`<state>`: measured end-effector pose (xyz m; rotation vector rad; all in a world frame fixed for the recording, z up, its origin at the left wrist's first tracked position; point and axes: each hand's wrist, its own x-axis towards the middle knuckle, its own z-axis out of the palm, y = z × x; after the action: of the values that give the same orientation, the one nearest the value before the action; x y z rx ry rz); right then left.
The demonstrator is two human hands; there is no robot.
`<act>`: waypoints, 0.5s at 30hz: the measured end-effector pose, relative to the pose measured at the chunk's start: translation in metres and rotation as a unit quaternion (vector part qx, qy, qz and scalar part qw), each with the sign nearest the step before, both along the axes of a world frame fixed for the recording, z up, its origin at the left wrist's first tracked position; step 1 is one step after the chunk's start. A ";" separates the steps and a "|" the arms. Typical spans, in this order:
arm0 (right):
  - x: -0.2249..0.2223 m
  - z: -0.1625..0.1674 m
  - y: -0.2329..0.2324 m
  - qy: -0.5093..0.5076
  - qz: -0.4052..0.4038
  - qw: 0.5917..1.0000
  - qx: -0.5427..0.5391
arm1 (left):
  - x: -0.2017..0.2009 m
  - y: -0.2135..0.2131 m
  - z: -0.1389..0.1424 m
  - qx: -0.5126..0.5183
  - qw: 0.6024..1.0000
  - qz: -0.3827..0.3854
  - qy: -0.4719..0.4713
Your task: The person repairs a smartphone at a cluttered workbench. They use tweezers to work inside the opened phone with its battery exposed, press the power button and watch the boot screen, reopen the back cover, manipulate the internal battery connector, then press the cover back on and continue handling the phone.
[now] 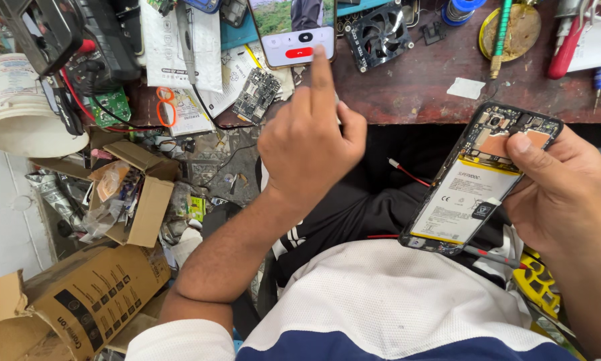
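Note:
My left hand [310,144] is raised over the bench edge with the index finger stretched out; its tip touches the lower part of the lit screen of a white smartphone [293,30] lying on the bench, close to a red button. The other fingers are curled in. My right hand [561,190] holds an opened phone [477,180] with its back cover off, showing a white and yellow battery and the circuit board at its top. My thumb presses on a copper-coloured patch near the board. A thin red-handled tool [494,256] lies under this hand.
The dark red workbench [414,87] carries a small black fan [378,33], a loose circuit board [255,95], a multimeter [100,40], papers, a soldering iron on a round stand [507,30] and red-handled tools [567,47]. On the floor at left lie torn cardboard boxes [80,301] and a white bucket [20,107].

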<state>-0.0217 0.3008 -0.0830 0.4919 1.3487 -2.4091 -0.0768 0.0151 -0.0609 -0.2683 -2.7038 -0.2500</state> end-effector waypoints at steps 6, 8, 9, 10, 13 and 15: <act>0.000 0.001 -0.002 -0.009 -0.022 1.000 -0.014 | 0.028 0.017 0.003 0.452 0.817 -0.106 -0.343; 0.001 0.002 -0.002 -0.005 -0.026 1.000 -0.016 | 0.028 0.022 -0.003 0.569 0.666 -0.118 -0.468; 0.002 0.003 -0.002 -0.003 -0.024 1.000 -0.020 | 0.027 0.023 -0.005 0.587 0.623 -0.125 -0.502; 0.003 0.004 -0.001 -0.003 -0.021 0.999 -0.025 | 0.027 0.025 -0.007 0.605 0.577 -0.128 -0.534; 0.002 0.006 0.000 0.012 -0.017 0.999 -0.047 | 0.030 0.031 -0.006 0.596 0.562 -0.155 -0.552; 0.001 0.006 0.000 0.017 -0.019 0.998 -0.050 | 0.035 0.034 -0.002 0.602 0.565 -0.180 -0.534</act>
<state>-0.0210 0.3010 -0.0774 0.4569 1.2362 -2.5111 -0.0418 0.0490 -0.0627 -0.2376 -2.4386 -3.0067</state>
